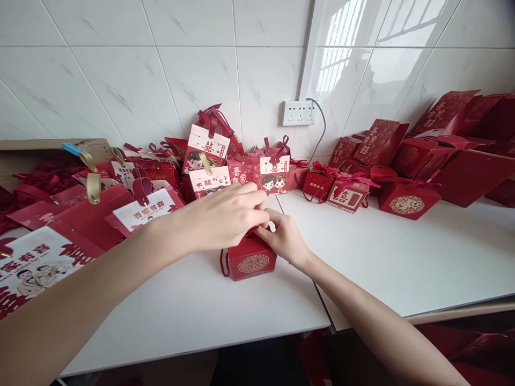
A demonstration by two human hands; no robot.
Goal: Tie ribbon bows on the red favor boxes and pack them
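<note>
A small red box [252, 261] with a round gold emblem on its front stands upright on the white table, and a dark red cord loop [225, 264] hangs at its left side. Over the top of the box is my left hand [237, 214], its fingers bent and pressed together; what they pinch is hidden. My right hand [285, 236] is at the box's top right edge, with thumb and fingers closed on the top of the box. The fingertips of both hands nearly meet above the lid.
Red and white gift bags [140, 212] crowd the left. Several small boxes [257, 171] stand against the tiled wall behind my hands. More red boxes [410, 198] are piled at the right. A socket strip [298, 113] with a black cable is on the wall.
</note>
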